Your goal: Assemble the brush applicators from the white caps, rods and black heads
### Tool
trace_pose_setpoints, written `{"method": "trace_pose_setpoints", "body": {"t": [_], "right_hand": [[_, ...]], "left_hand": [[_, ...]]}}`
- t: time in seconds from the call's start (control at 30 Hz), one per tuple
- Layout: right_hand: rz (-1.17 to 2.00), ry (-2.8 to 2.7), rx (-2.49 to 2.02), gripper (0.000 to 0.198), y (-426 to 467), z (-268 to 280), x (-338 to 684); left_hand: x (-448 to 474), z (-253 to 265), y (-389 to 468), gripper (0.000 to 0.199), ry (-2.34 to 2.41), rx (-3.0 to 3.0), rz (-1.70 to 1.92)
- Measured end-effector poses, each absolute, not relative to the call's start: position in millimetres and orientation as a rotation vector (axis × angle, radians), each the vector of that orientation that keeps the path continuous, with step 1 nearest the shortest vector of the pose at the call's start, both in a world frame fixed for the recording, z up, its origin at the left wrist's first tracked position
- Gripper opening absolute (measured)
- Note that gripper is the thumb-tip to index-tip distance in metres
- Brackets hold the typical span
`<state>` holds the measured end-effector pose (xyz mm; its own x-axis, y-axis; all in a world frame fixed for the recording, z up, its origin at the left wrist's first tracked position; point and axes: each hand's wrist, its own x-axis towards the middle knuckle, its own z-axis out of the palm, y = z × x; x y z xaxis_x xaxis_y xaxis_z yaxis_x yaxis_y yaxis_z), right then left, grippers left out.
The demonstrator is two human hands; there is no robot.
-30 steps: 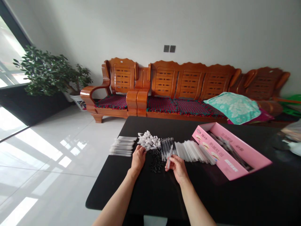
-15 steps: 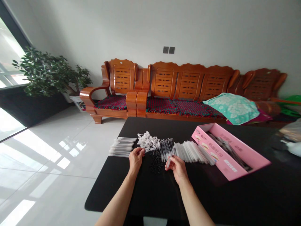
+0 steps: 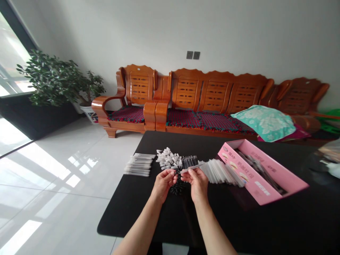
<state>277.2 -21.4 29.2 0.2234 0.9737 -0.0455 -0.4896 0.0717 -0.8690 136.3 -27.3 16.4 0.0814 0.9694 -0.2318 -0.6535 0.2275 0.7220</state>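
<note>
My right hand [image 3: 198,181] pinches a pale pen barrel [image 3: 188,170], held nearly level and pointing left. Facing it, my left hand [image 3: 165,181] is closed in a pinch; the small piece at its fingertips is too small to name. A short gap separates the two hands. Beneath and between them lies a heap of small black pieces [image 3: 177,188]. Behind are a pile of white pen caps [image 3: 167,158] and a row of dark-tipped refills [image 3: 189,161]. Clear pen tubes [image 3: 221,171] lie to the right, and finished-looking pens [image 3: 139,165] are lined up on the left.
A pink carton [image 3: 261,173] with dark sticks inside stands on the black table [image 3: 143,216] at right. Beyond the table is a wooden sofa [image 3: 186,92] with a turquoise cloth [image 3: 265,122]. A clear bag [image 3: 329,156] sits at the right edge.
My left hand has moved right, away from the white caps. My right hand has tipped the pen barrel from steep to nearly level, and the hands are closer together.
</note>
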Motion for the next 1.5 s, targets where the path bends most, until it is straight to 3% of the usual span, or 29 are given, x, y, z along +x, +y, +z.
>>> {"method": "trace_pose_setpoints", "body": {"t": [1.5], "right_hand": [[1.185,-0.704,-0.942,0.033,-17.5,19.7,274.3]], "left_hand": [[148.0,14.6,-24.1,0.036,0.84,0.559,1.344]]}}
